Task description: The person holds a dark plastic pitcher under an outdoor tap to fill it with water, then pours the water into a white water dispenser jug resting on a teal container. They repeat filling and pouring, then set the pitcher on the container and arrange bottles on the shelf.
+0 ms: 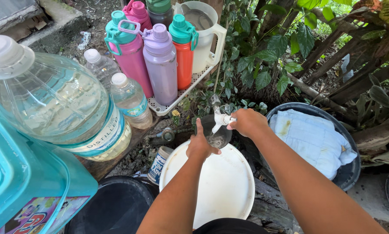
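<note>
An outdoor washing spot is shown, with bare earth, leafy plants and wooden branches behind. A small dark round bowl [218,134] is held beneath a white plastic tap [222,119], just above the far edge of a large white round lid [220,186]. The bowl's near rim is clasped by the left hand [201,145], its grip closed on it with the thumb raised. The tap's handle is grasped by the right hand [246,122], fingers curled tight around it. To the right, a dark round basin [348,173] holding a pale blue cloth [311,138] is seen. To the left, on a wooden bench [105,167], a large clear water jug [55,104] and 2 small clear bottles [129,99] are stood. Behind them, a white perforated tray [177,97] carries coloured flasks and a white pitcher [205,34]. A turquoise plastic box [25,186] is seen at the near left.
</note>
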